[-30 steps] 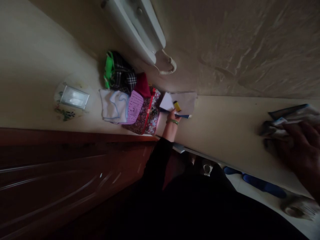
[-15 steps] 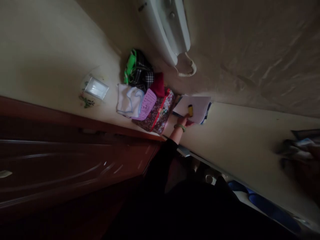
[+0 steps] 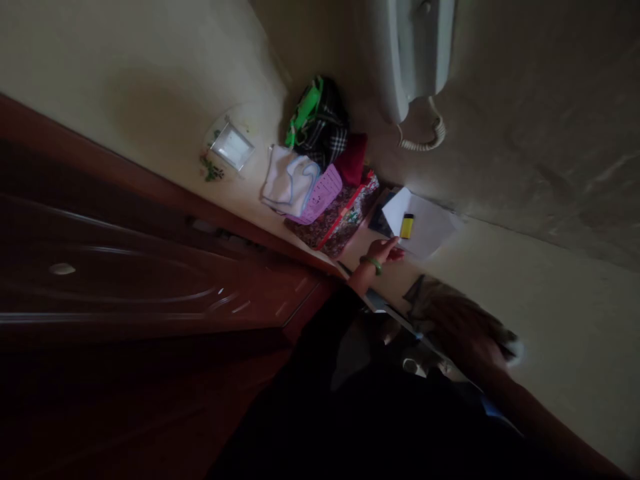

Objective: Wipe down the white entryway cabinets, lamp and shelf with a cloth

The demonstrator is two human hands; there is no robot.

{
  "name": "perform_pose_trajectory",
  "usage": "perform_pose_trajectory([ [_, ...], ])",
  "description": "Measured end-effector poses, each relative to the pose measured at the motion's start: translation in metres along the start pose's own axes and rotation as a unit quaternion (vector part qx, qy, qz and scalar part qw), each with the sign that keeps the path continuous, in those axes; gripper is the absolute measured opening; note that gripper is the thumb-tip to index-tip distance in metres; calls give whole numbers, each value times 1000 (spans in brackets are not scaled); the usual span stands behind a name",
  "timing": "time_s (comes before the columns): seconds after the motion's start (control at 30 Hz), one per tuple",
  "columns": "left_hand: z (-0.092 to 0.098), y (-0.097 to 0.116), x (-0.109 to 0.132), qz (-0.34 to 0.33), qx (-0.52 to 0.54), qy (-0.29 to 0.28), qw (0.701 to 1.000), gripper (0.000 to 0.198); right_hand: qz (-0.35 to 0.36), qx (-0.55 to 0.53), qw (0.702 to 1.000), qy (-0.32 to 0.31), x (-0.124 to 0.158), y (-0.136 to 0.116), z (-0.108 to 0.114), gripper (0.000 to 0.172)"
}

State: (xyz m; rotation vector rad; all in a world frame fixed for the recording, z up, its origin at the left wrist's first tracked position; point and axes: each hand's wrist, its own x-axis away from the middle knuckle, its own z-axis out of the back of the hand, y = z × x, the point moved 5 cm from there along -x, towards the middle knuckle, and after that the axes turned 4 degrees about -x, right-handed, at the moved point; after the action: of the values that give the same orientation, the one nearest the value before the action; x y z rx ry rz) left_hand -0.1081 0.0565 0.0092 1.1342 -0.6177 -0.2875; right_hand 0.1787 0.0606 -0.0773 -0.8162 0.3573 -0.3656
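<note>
The left hand [image 3: 384, 251], a green bangle [image 3: 372, 264] on its wrist, reaches out of a black sleeve [image 3: 330, 327] with the palm turned down and the fingers open, their tips at the near corner of a white sheet of paper [image 3: 429, 230]. The sheet looks light and floppy, so a pinch at a free edge would suit it better than a grab. On it lies a small yellow lighter [image 3: 407, 227], stiff and probably slick, best taken across its sides, and apt to slide if the paper tilts. The right hand [image 3: 465, 327], dark and blurred, sits further along the bench [image 3: 555, 320] over a crumpled grey bundle [image 3: 423, 288]; whether it is clamped on that cannot be told. Beyond the paper, toward the bench's far end, sit a floral bag [image 3: 340, 221], a pink card [image 3: 320, 195], a folded white cloth [image 3: 289, 180], a red cloth [image 3: 353, 160] and a plaid bag [image 3: 327, 123], below a white wall phone [image 3: 415, 53] with a coiled cord [image 3: 425, 139]
</note>
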Motion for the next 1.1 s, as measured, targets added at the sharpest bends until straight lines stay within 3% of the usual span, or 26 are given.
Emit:
perform_pose_trajectory([
  [0.1, 33, -2, 9, -14, 1, 8, 1000, 22, 30, -27, 997, -59, -27, -16, -28, 49],
  [0.2, 104, 22, 20, -137, -34, 124, 982, 22, -3, -100, 993, -65, -46, -30, -36, 42],
  [0.27, 161, 47, 25, -231, -113, 243, 935, 40, -83, -167, 981, -42, -64, -42, -34, 42],
  [0.33, 207, 70, 19, -270, -222, 316, 882, 71, -163, -211, 964, 6, -96, -62, -27, 45],
  [0.4, 239, 89, -2, -285, -302, 323, 850, 97, -176, -210, 959, 76, -144, -94, -17, 48],
  [0.47, 259, 103, -29, -302, -342, 297, 839, 109, -85, -166, 974, 126, -205, -137, -10, 48],
  [0.5, 265, 109, -42, -311, -353, 283, 836, 108, -10, -127, 984, 124, -236, -160, -12, 46],
  [0.57, 272, 118, -62, -326, -378, 255, 828, 98, 124, -31, 991, 51, -291, -197, -31, 43],
  [0.67, 278, 124, -77, -349, -422, 217, 808, 80, 198, 82, 973, -85, -348, -207, -67, 41],
  [0.73, 281, 124, -81, -364, -442, 200, 795, 77, 201, 120, 965, -116, -371, -193, -76, 39],
  [0.8, 282, 123, -83, -378, -450, 187, 787, 79, 195, 148, 964, -106, -385, -174, -71, 37],
  [0.97, 278, 120, -91, -388, -442, 169, 791, 77, 119, 211, 968, -64, -415, -129, -30, 34],
  [1.1, 277, 119, -96, -379, -435, 163, 801, 76, -14, 231, 973, 19, -445, -106, 2, 43],
])
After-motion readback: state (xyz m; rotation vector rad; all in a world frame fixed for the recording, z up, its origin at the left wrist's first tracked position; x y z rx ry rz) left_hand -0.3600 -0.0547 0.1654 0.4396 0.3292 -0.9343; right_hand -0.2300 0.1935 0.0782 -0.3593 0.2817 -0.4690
